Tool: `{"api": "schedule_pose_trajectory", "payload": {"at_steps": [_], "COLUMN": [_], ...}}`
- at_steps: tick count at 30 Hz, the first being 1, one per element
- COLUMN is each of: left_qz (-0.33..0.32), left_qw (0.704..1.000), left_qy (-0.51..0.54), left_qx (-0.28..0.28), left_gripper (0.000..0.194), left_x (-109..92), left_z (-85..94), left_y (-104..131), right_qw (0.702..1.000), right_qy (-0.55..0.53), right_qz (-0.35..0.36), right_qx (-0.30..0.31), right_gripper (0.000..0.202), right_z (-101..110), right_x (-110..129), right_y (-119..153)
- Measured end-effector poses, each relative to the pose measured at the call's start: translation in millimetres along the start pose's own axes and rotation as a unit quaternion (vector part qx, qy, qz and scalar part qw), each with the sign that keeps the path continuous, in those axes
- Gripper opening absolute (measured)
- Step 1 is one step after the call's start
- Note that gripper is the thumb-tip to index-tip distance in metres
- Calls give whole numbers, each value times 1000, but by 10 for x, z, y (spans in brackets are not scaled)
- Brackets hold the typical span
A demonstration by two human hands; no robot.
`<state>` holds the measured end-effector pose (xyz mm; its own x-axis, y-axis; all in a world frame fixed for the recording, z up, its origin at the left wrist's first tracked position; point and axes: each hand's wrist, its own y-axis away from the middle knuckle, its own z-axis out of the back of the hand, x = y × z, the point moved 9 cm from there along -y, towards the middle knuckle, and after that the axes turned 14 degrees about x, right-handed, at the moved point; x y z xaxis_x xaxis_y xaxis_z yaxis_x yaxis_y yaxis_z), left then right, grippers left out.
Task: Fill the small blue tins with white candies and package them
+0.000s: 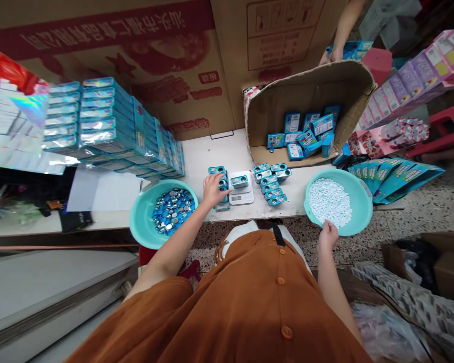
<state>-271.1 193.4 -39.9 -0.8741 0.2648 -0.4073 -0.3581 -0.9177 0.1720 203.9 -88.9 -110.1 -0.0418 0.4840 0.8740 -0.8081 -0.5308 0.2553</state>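
Observation:
My left hand rests on a small stack of blue tins just left of a white scale, which carries one open tin. My right hand dips into the near edge of a teal basin of white tablets, fingers closed on the tablets. Right of the scale lie two rows of small tins. A second teal basin at the left holds several blue and silver lids.
Tall stacks of blue boxes stand at the back left. A tipped cardboard box holds more blue packs. Flat teal cartons fan out at the right. Another person's hand reaches in at the top right. Big cardboard cartons close off the back.

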Motion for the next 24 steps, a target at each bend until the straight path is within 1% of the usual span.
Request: {"api": "schedule_pose_trajectory", "payload": {"at_steps": [4,8,13,19,24], "left_qz": [-1,-21,-20,-11,-17], "left_qw": [1000,1000,999,999,999], "left_qy": [-3,-11,-6,-2,-9], "left_qx": [-6,-11,-25,-30,-25], "left_gripper": [63,62,60,58,56], "left_x": [42,48,85,78,-15], "left_z": [99,114,141,151,98], "left_y": [133,230,305,275,185], "right_qw": [1000,1000,1000,1000,1000], "right_qy": [12,23,13,2,-1], "right_qz": [0,-3,-1,-1,5], "right_qx": [6,13,13,4,3], "right_gripper": [43,45,45,44,40], "right_z": [-49,-75,-72,-24,26], "right_x": [12,-3,14,-6,-52], "right_y": [-31,-46,0,38,18]}}
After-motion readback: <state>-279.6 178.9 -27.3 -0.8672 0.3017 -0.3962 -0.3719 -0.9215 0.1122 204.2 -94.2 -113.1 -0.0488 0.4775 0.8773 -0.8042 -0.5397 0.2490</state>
